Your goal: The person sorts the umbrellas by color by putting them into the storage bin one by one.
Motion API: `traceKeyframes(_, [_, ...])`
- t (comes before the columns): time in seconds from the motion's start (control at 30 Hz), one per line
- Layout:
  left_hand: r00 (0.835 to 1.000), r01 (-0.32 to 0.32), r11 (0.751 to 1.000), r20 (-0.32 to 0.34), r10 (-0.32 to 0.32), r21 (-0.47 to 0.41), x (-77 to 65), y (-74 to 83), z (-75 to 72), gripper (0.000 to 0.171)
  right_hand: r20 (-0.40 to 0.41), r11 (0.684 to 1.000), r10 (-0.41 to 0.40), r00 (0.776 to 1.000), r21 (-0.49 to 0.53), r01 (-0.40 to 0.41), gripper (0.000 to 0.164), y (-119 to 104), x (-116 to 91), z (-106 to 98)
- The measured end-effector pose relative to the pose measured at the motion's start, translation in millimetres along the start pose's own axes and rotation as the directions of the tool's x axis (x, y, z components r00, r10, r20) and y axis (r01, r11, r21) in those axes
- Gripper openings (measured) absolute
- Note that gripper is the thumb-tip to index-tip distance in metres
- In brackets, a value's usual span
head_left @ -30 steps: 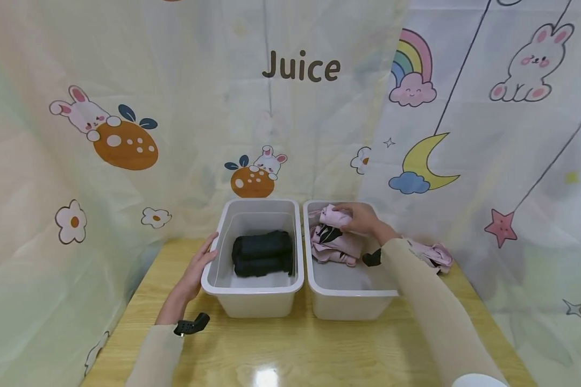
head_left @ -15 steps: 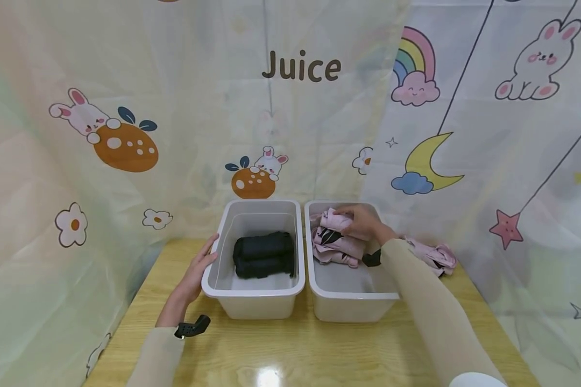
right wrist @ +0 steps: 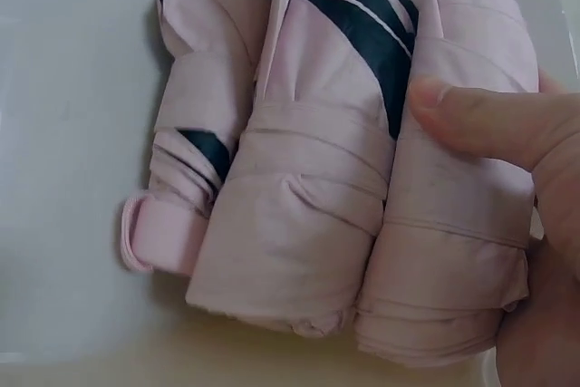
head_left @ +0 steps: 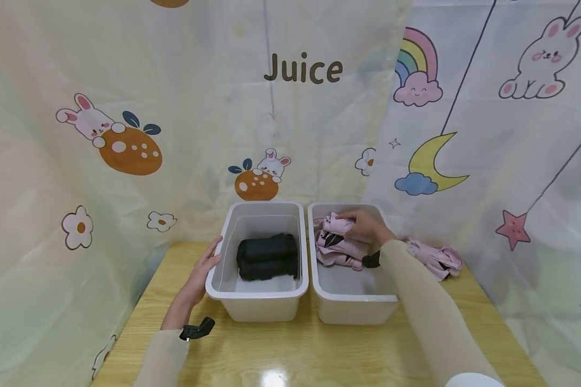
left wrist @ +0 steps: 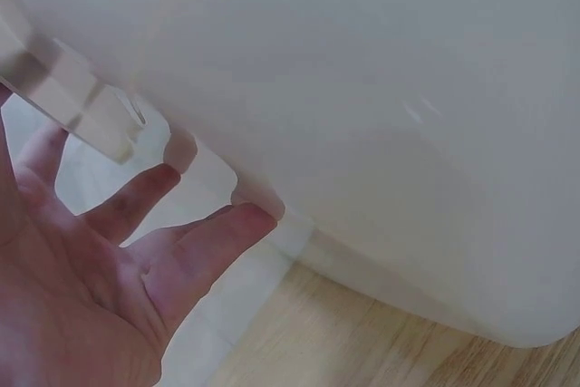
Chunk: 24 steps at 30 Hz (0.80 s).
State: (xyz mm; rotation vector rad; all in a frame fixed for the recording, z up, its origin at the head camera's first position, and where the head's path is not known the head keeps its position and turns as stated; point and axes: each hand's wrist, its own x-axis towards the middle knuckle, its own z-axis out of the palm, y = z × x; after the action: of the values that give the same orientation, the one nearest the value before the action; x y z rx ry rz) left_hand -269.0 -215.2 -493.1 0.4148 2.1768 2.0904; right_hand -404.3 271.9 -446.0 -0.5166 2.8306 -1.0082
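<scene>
In the right white bin (head_left: 358, 312), my right hand (head_left: 365, 228) holds a rolled pink folding umbrella (right wrist: 449, 197), thumb across its top side. Two more pink folding umbrellas lie alongside it: one with a dark patch (right wrist: 290, 224) directly beside it, and a slimmer one (right wrist: 195, 97) with a pink handle end. My left hand (head_left: 198, 274) rests against the outer side of the left white bin (head_left: 259, 310). Its fingertips (left wrist: 258, 215) touch the wall just below the rim. Two rolled black bundles (head_left: 267, 258) lie side by side inside that bin.
Another pink fabric bundle (head_left: 436, 259) lies on the wooden table (head_left: 232, 355), to the right of the right bin and partly behind my right sleeve. The bins stand close together. A patterned curtain (head_left: 203, 107) hangs right behind them.
My right hand has lowered the pink umbrella slightly, bringing it down next to the others in the bin. My left hand stays at the left bin's side. The head view has shifted slightly.
</scene>
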Motion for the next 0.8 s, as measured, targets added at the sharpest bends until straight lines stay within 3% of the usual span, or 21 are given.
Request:
traceKeyframes(0.27, [1.0, 0.024, 1.0, 0.002, -0.024, -0.012, -0.5, -6.0, 3.4, 0.057, -0.016, 0.995, 0.051, 0.999, 0.082, -0.05, 0.057, 9.8, -5.8, 10.4])
traceKeyframes(0.4, [1.0, 0.02, 1.0, -0.015, -0.021, -0.009, 0.1, -5.6, 3.6, 0.057, -0.061, 0.999, -0.001, 0.998, 0.053, 0.005, 0.053, 7.0, -6.7, 11.8])
traceKeyframes(0.57, [1.0, 0.022, 1.0, -0.008, -0.022, -0.009, -0.6, -4.0, 2.7, 0.057, -0.084, 0.992, -0.1, 0.991, -0.082, 0.094, 0.052, 1.3, -6.9, 12.1])
traceKeyframes(0.73, [1.0, 0.014, 1.0, -0.01, -0.014, -0.007, -0.6, -1.2, 1.5, 0.056, -0.052, 0.989, -0.123, 0.991, -0.089, 0.118, 0.049, -8.0, -8.3, -0.9])
traceKeyframes(0.8, [1.0, 0.012, 1.0, -0.014, -0.013, -0.003, -1.1, 0.1, 0.3, 0.056, -0.039, 0.994, -0.091, 0.995, -0.062, 0.088, 0.047, -12.0, -9.8, -11.9])
